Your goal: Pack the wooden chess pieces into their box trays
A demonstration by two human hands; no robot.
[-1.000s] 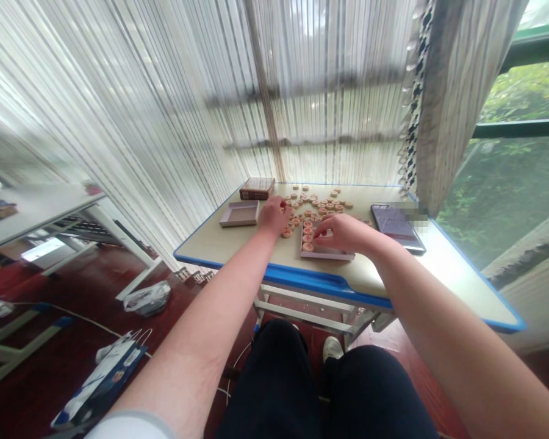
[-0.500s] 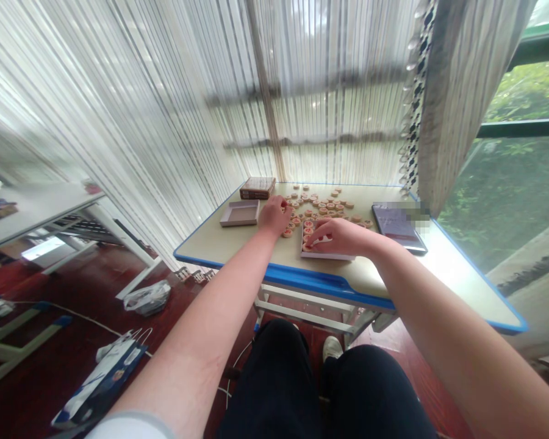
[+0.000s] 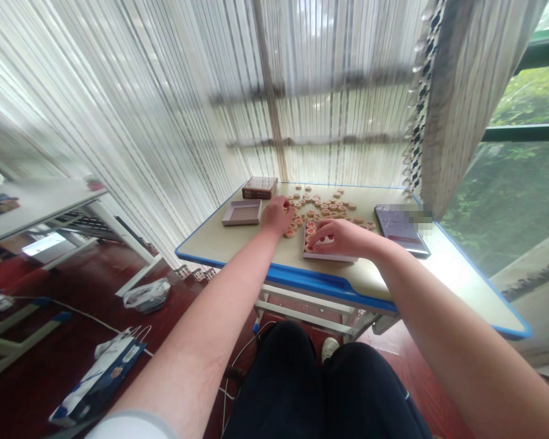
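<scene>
Round wooden Chinese chess pieces with printed characters lie loose over the middle of the table. My left hand is at the left edge of this spread, fingers curled round a piece at their tips. My right hand reaches over a shallow open box. Its thumb and fingers pinch a piece at the box's near left corner. A column of pieces with red characters lies flat along the box's left side. My right hand hides much of the box's inside.
An open box lid lies left of my left hand, with a brown box behind it. At the right rests a dark tablet-like slab. The blue-edged table stands against a string curtain. A paper bag is on the floor.
The view has shifted slightly. Both hands stay nearly where they were, the left at the loose pieces and the right over the box.
</scene>
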